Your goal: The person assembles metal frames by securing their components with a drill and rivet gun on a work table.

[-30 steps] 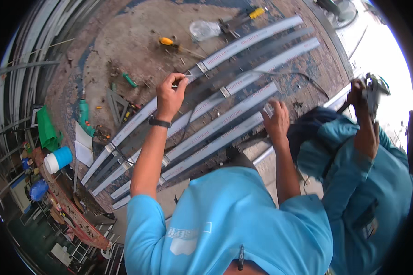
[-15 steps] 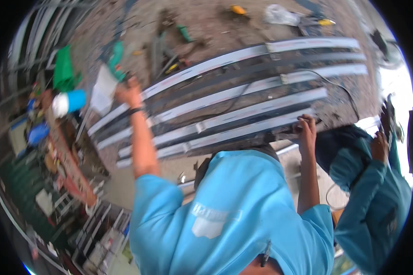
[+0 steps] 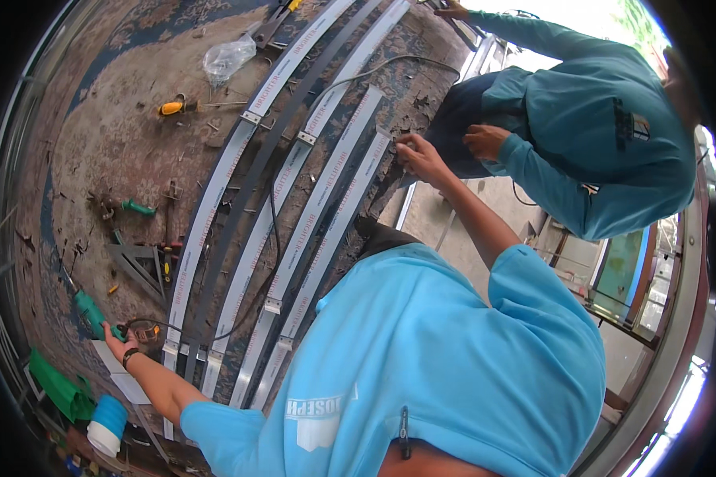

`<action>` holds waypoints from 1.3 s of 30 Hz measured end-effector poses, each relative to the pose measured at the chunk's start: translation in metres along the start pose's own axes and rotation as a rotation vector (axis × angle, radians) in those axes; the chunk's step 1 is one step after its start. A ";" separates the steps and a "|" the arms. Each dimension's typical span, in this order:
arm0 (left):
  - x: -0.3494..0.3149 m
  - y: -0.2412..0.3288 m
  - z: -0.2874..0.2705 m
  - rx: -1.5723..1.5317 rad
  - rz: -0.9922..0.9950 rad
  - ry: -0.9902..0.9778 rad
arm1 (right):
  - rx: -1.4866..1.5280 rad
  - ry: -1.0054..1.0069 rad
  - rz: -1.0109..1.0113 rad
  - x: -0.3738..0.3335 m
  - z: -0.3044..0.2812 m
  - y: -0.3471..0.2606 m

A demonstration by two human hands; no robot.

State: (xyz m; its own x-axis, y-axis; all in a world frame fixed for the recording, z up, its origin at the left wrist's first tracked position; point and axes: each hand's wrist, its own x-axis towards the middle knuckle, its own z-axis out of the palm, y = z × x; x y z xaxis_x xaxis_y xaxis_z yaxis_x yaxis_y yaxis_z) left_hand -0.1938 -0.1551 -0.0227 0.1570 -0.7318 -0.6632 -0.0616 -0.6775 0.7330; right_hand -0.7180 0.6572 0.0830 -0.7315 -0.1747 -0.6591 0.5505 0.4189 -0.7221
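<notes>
My left hand point(image 3: 120, 345) is at the far left, closed around the rear end of a green power drill point(image 3: 90, 311) with a long bit. A black cable runs from near that hand across the metal strips. My right hand point(image 3: 422, 159) is beside the end of the nearest strip point(image 3: 326, 238), its fingers curled in. What it may pinch is too small to make out. Several long strips covered in whitish film lie side by side on the carpeted table point(image 3: 127, 183), with small metal brackets point(image 3: 305, 138) on them. A dark bar point(image 3: 247, 187) lies between two of them.
A co-worker in a teal shirt point(image 3: 605, 135) stands close on the right. Loose on the carpet lie a yellow-handled screwdriver point(image 3: 173, 106), a clear plastic bag point(image 3: 229, 60) and a metal square point(image 3: 135, 270). A blue-and-white cup point(image 3: 107, 425) and green cloth point(image 3: 60, 385) are at the lower left.
The whole view has turned, so the strips now run steeply upward. My left hand has closed on the drill's end. My right hand stays near the strip's end.
</notes>
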 end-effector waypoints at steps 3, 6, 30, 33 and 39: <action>-0.033 0.009 0.019 -0.162 0.073 -0.036 | -0.324 0.128 -0.183 0.035 0.010 -0.009; -0.108 0.013 0.037 -0.083 0.183 -0.056 | -0.527 0.023 -0.158 0.055 0.013 -0.010; -0.660 -0.082 0.295 0.802 0.785 -1.120 | -0.726 -0.126 -0.841 0.037 0.040 0.001; -0.675 -0.105 0.330 1.025 0.913 -1.176 | -0.693 -0.339 -1.169 0.021 0.051 0.021; -0.695 -0.152 0.376 1.203 0.893 -1.307 | -0.581 -0.184 -1.015 0.054 0.090 0.033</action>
State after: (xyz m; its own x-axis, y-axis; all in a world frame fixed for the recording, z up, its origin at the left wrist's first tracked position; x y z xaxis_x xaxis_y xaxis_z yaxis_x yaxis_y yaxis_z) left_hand -0.6640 0.4284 0.2704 -0.9424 -0.0523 -0.3303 -0.3012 0.5624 0.7701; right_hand -0.7030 0.5817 0.0042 -0.6334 -0.7665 0.1056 -0.5488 0.3489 -0.7596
